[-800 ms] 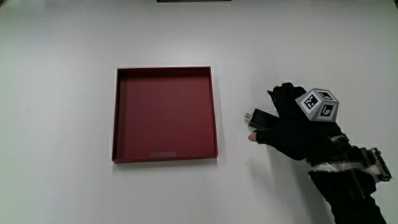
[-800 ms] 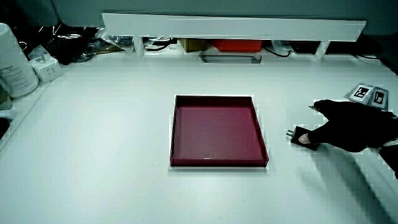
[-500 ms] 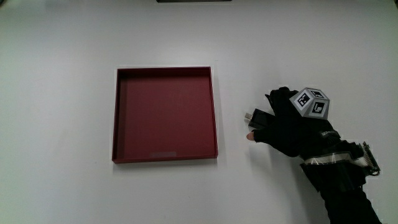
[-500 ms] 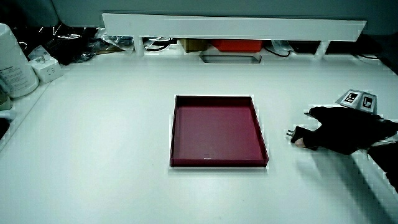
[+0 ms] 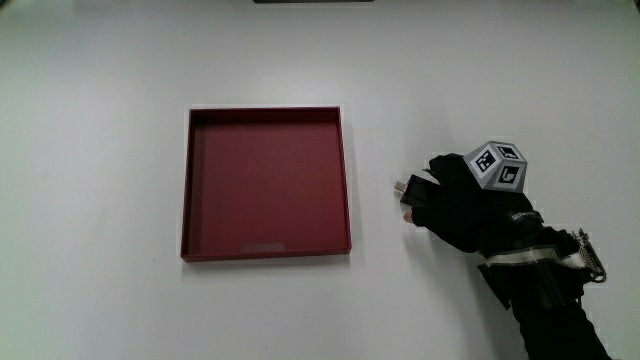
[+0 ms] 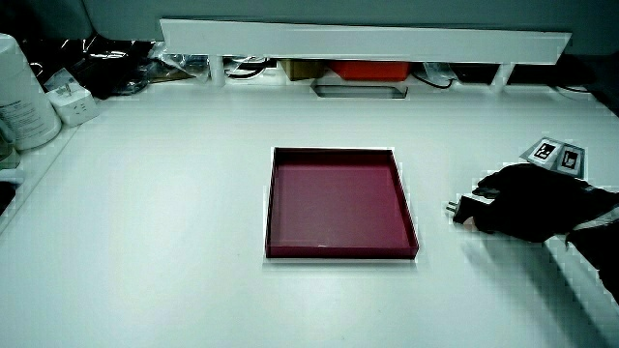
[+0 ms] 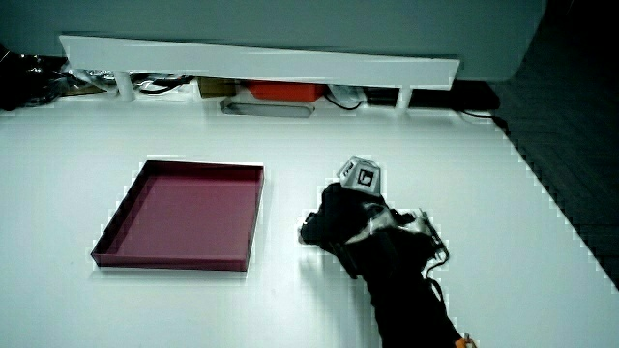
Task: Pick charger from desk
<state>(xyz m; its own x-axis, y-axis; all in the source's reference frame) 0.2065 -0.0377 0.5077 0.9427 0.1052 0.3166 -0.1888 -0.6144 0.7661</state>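
One charger [image 5: 411, 186], one tray [image 5: 265, 183], one gloved hand [image 5: 462, 205], all on one white table [image 5: 100, 150].

The charger is a small, dark, block-shaped item lying on the table beside the tray, at about 3 o'clock from the tray's centre in the main view. Only its tip shows past the hand; in a side view [image 6: 456, 207] short prongs point toward the tray.

The hand lies on the charger with its fingers [image 5: 437, 178] curled around it, clamped on its body, and a bare thumb tip [image 5: 406, 216] shows just beside it. The glove is black fabric; a pale patterned cube [image 5: 496, 166] sits on its back.

The tray is square, shallow, dark red, with thin upright walls and a flat matte floor. It holds nothing.
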